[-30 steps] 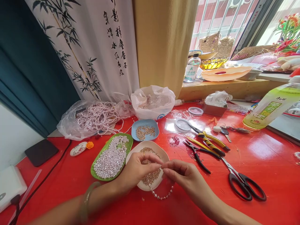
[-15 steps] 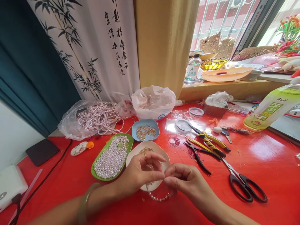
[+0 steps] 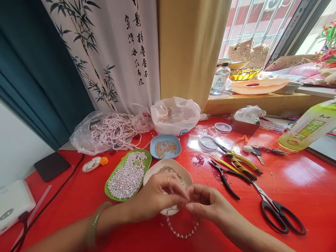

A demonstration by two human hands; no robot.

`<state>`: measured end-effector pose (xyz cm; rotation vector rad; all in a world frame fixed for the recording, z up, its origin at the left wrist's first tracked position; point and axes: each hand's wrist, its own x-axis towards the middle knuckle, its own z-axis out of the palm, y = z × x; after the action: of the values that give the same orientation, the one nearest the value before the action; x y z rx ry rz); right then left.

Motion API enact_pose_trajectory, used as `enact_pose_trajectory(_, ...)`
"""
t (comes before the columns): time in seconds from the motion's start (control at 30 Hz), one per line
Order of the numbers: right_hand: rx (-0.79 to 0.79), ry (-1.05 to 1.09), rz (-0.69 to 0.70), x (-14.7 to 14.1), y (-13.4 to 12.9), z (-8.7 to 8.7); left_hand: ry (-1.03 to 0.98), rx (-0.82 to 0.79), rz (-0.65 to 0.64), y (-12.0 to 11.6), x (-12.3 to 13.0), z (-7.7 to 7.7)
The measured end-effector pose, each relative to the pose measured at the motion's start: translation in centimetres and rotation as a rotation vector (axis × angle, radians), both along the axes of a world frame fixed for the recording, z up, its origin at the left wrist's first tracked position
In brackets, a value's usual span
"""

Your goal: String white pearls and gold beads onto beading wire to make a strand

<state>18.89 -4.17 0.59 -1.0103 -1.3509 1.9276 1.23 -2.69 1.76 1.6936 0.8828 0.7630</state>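
Observation:
My left hand, wearing a ring and a bangle, is closed with its fingertips meeting those of my right hand, which is pinched shut. A string of small pearl-like beads hangs below both hands in an open loop. Its upper ends run up into the fingers, where the exact grip is hidden. Behind my left hand, partly covered by it, is a cream dish of small gold beads. To its left lies a green tray full of pearl beads. A blue dish of gold beads stands behind.
Pliers, larger yellow-black pliers and scissors lie to the right. Farther back are a plastic bag, bundled pearl strands and a tilted drink bottle. A cable crosses the left side of the red table.
The bead string hangs lower now, in a wider loop. My left fingers have come down closer to my right fingertips. The view has shifted slightly, so everything sits a little farther right.

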Motion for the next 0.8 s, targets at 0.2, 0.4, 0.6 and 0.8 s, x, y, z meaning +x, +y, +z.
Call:
enact_pose_trajectory(0.2,0.045,-0.098,-0.061,-0.4,-0.1,0.1,0.193,0.38,0.028,0.1,-0.1,-0.5)
enact_pose_trajectory(0.4,0.151,-0.317,-0.074,-0.2,0.2,0.3,0.377,0.593,0.042,-0.1,-0.1,-1.0)
enact_pose_trajectory(0.6,0.177,-0.293,-0.067,0.2,0.3,0.5,0.278,0.325,0.068,0.0,0.0,-0.3)
enact_pose_trajectory(0.8,0.165,-0.301,-0.166,0.2,0.5,0.9,0.194,0.099,0.238,1.9,-0.8,0.2)
